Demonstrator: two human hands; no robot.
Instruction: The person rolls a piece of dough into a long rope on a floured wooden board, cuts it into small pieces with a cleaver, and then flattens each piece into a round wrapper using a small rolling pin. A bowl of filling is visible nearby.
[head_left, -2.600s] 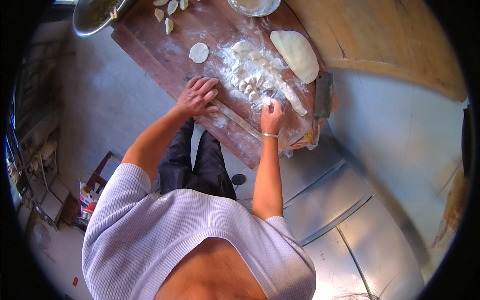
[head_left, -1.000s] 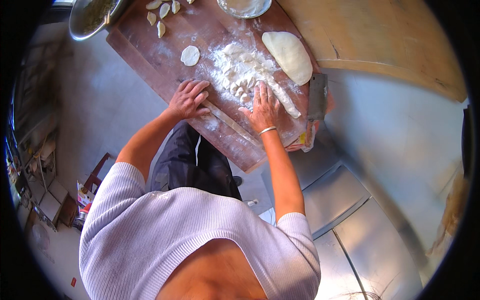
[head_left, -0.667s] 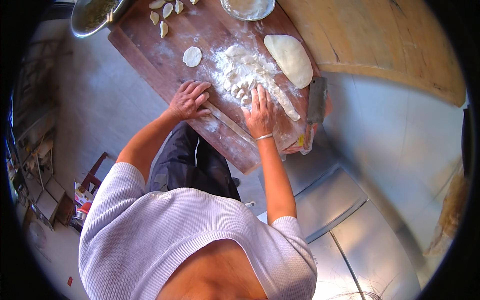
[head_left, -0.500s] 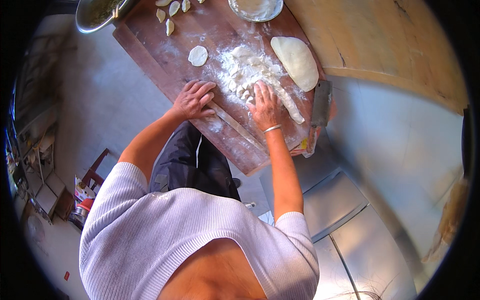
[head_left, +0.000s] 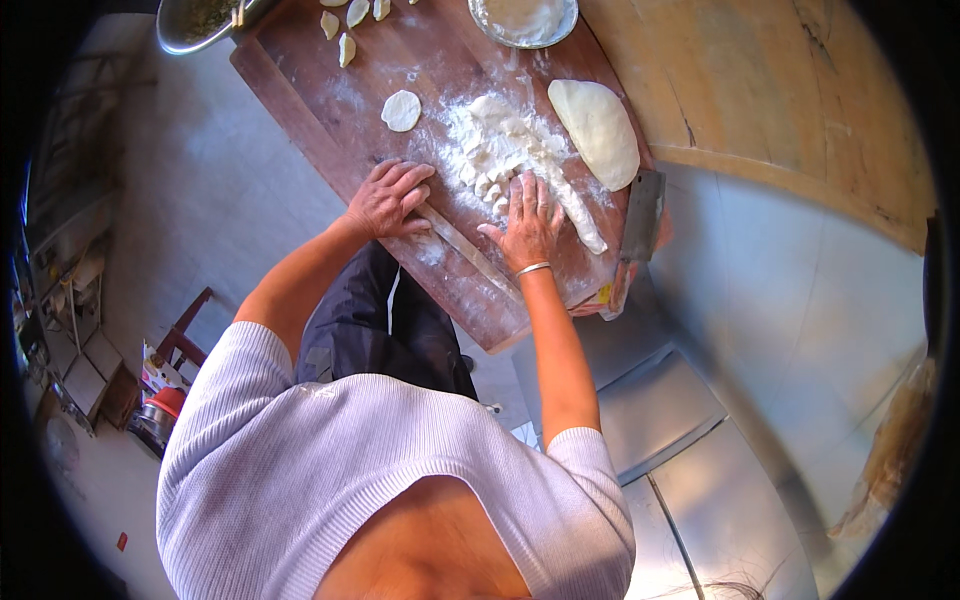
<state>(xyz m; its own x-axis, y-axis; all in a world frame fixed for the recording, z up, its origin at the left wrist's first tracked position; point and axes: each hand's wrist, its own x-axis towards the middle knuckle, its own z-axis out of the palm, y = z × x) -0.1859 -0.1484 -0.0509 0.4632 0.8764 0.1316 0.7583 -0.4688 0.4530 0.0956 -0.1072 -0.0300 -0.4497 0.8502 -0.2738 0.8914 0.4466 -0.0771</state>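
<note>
My left hand [head_left: 393,199] lies on the wooden board [head_left: 330,130] at its near left edge, fingers stretched out. Its thumb side touches the upper end of a thin wooden rolling pin [head_left: 470,256]. Palm down, my right hand [head_left: 530,225] rests with fingers extended and thumb apart. Its fingertips are at small cut dough pieces [head_left: 488,188] beside a flour heap [head_left: 492,130]; whatever lies beneath the palm is hidden. A dough rope [head_left: 582,217] runs just right of this hand. Beyond my left hand lies a flat round dough wrapper [head_left: 401,111].
A large dough slab [head_left: 597,135] lies at the board's right, above a cleaver [head_left: 641,215] on the edge. A flour bowl [head_left: 525,20] and several dumplings [head_left: 347,50] are at the far side. A metal bowl of filling [head_left: 200,25] stands far left.
My right hand has drawn slightly toward me, and its thumb has spread away from the fingers. My left hand stays by the rolling pin. The view has shifted a little.
</note>
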